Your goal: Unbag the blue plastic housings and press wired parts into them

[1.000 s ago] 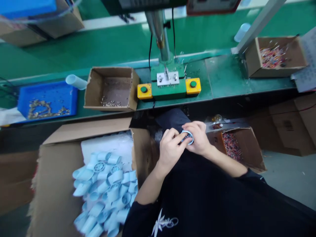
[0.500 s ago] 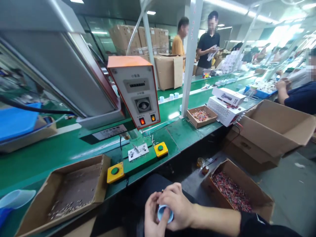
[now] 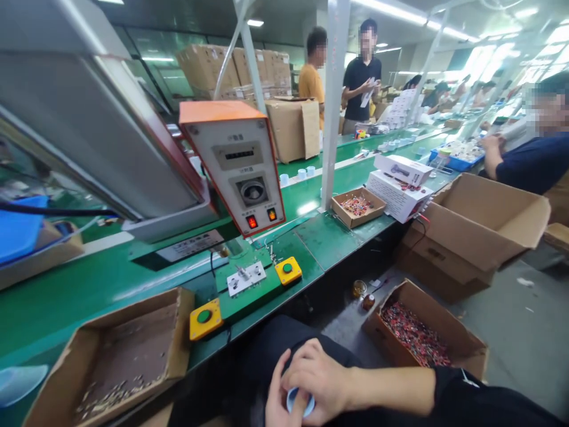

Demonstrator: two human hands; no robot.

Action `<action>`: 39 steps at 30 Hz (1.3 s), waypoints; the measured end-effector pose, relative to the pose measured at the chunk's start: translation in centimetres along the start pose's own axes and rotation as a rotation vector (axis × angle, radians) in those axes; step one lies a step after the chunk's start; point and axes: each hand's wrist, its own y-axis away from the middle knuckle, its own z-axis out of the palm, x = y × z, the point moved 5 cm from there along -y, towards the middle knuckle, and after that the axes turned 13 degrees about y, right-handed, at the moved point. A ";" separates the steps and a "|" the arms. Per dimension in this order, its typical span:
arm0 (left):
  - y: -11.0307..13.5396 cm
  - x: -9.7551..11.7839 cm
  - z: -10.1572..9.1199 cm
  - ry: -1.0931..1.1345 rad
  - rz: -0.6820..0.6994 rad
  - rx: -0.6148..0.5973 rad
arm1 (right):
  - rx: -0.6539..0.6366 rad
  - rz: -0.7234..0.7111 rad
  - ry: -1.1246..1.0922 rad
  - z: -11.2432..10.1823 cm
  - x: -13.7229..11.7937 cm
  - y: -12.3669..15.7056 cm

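Low in the head view, a small light-blue plastic cup is held between both hands, its round mouth facing up toward me. My left hand wraps it from the left, with the thumb reaching into the mouth. My right hand curls over its far and right sides, fingers bent over the top. Whatever the fingertips touch inside or behind the cup is hidden. Beyond the hands, on the bench, a press stands over a metal fixture plate with pins, between two yellow button boxes with green buttons.
An orange-topped control box leans beside the press. At left lies a cardboard tray with small metal parts. A carton of red and black wired pieces sits low on the right. Co-workers stand or sit beyond the green conveyor.
The view has shifted slightly, so the bench things sit a little further left. My hands have sunk a bit lower, still around the cup, and my right fingers are folded closer over it.
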 end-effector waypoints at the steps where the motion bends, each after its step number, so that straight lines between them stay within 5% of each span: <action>1: 0.0 -0.1 -0.2 0.036 -0.008 0.040 | -0.027 0.003 -0.026 -0.4 -0.1 -0.3; 5: -0.7 1.4 -0.4 0.206 -0.007 0.079 | -0.109 -0.031 -0.113 -3.1 -0.8 -2.1; 8: -2.3 3.0 -1.5 0.303 0.038 0.155 | 0.050 0.035 -0.163 -5.0 -0.4 -4.0; 10: -3.4 4.3 -2.8 0.251 0.113 0.269 | 0.093 0.090 -0.241 -5.0 0.0 -5.3; 14: -4.5 9.6 -5.4 -0.024 0.382 0.312 | -0.079 0.065 -0.365 -3.3 0.4 -7.9; 16: -5.1 13.3 -8.0 -0.208 0.502 0.323 | -0.092 0.021 -0.334 -3.3 1.4 -9.7; 18: -6.6 17.1 -12.0 -0.470 0.552 0.430 | 0.054 0.033 -0.283 -4.5 3.5 -12.2; 20: -9.5 19.5 -16.6 -0.814 0.400 0.536 | 0.282 0.106 -0.232 -6.2 6.1 -14.8; 23: -15.3 19.5 -21.2 -1.211 -0.064 0.329 | 0.504 0.221 -0.192 -7.4 9.7 -18.7; 25: -18.2 18.5 -21.6 -1.336 -0.179 0.114 | 0.492 0.257 -0.199 -6.7 11.1 -21.1; 28: -20.2 17.4 -19.9 -1.417 -0.123 -0.068 | 0.423 0.246 -0.164 -5.2 11.9 -23.2; 32: -20.6 17.0 -18.3 -1.452 -0.086 -0.121 | 0.403 0.242 -0.093 -4.6 11.9 -23.5; 35: -20.5 17.0 -18.8 -1.399 -0.036 -0.137 | 0.400 0.217 -0.090 -4.7 12.1 -23.3; 39: -19.5 17.2 -19.9 -1.284 0.283 -0.221 | 0.358 0.209 -0.099 -5.3 12.0 -24.0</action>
